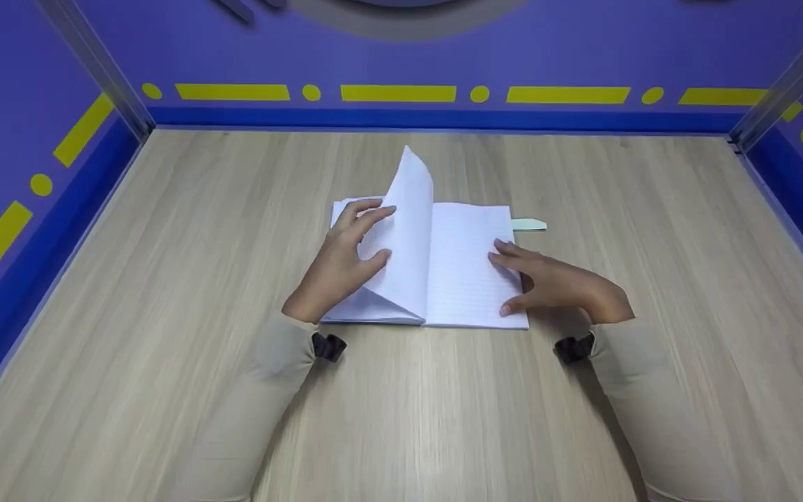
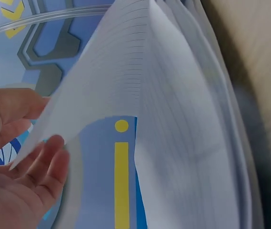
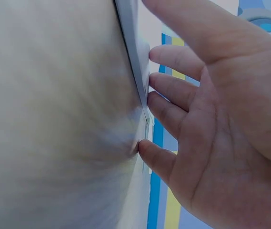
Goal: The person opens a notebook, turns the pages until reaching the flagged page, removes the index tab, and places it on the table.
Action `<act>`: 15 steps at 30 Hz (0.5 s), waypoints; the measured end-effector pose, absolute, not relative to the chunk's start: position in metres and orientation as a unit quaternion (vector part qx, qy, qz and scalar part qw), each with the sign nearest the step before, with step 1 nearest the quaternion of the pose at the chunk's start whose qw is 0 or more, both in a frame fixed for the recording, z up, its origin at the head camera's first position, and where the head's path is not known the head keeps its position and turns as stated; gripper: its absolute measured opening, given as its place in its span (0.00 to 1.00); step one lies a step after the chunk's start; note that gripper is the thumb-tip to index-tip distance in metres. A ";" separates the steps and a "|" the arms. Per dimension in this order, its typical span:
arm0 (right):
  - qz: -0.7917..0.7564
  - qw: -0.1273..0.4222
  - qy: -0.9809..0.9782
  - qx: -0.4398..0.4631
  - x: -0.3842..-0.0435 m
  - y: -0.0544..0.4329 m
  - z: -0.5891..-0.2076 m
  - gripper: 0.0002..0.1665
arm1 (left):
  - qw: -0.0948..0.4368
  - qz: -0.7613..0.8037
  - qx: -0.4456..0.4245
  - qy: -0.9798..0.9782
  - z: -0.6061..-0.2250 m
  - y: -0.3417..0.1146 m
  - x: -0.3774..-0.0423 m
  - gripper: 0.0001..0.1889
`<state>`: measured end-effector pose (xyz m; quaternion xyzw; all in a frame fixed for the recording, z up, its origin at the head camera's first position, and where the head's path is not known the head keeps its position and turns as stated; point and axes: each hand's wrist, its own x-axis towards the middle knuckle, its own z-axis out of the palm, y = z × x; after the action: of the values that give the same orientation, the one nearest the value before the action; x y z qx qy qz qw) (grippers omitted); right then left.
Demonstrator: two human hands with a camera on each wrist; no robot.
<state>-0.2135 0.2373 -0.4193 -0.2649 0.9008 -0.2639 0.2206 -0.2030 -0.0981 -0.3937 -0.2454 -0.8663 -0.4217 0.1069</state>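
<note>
An open notebook with white lined pages lies in front of me, and one page stands raised and bent near the middle. My left hand is at this page, with thumb and fingers spread apart. In the left wrist view, the page's corner lies across the left hand, beside loosely bent fingers. At the notebook's right edge, my right hand rests its spread fingertips on the right-hand page. The right wrist view shows this hand with extended fingers against the notebook's edge.
A pale green tab sticks out of the notebook's right side. The notebook lies on a wood-grain table. Blue-purple panels with yellow marks stand along the table's back and sides. Dark wrist devices are at both cuffs.
</note>
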 end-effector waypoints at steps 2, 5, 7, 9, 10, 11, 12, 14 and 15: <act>-0.264 0.222 0.901 -0.263 -0.214 0.237 -0.419 0.56 | 0.102 -0.404 -0.248 -0.874 -0.393 -0.098 -0.202 0.30; -0.264 0.226 0.901 -0.261 -0.214 0.237 -0.420 0.57 | 0.081 -0.374 -0.246 -0.890 -0.393 -0.099 -0.201 0.30; -0.263 0.229 0.900 -0.261 -0.214 0.236 -0.420 0.59 | 0.051 -0.354 -0.240 -0.903 -0.394 -0.099 -0.201 0.30; -0.259 0.231 0.901 -0.259 -0.215 0.236 -0.421 0.60 | 0.008 -0.330 -0.232 -0.915 -0.395 -0.100 -0.201 0.31; -0.256 0.234 0.902 -0.256 -0.215 0.236 -0.421 0.61 | -0.019 -0.319 -0.227 -0.920 -0.395 -0.101 -0.201 0.31; -0.255 0.235 0.903 -0.254 -0.215 0.236 -0.421 0.62 | -0.048 -0.308 -0.221 -0.924 -0.396 -0.102 -0.202 0.32; -0.254 0.237 0.903 -0.254 -0.215 0.236 -0.421 0.62 | -0.078 -0.298 -0.215 -0.927 -0.397 -0.102 -0.202 0.33; -0.249 0.241 0.904 -0.251 -0.215 0.236 -0.422 0.62 | -0.131 -0.274 -0.208 -0.930 -0.399 -0.105 -0.203 0.34; -0.248 0.243 0.904 -0.249 -0.215 0.236 -0.422 0.63 | -0.154 -0.264 -0.205 -0.930 -0.400 -0.106 -0.204 0.35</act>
<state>-0.2152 0.2355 -0.4216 -0.2493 0.9040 -0.2483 0.2430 -0.2037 -0.1060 -0.4001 -0.2049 -0.9297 -0.2644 -0.1543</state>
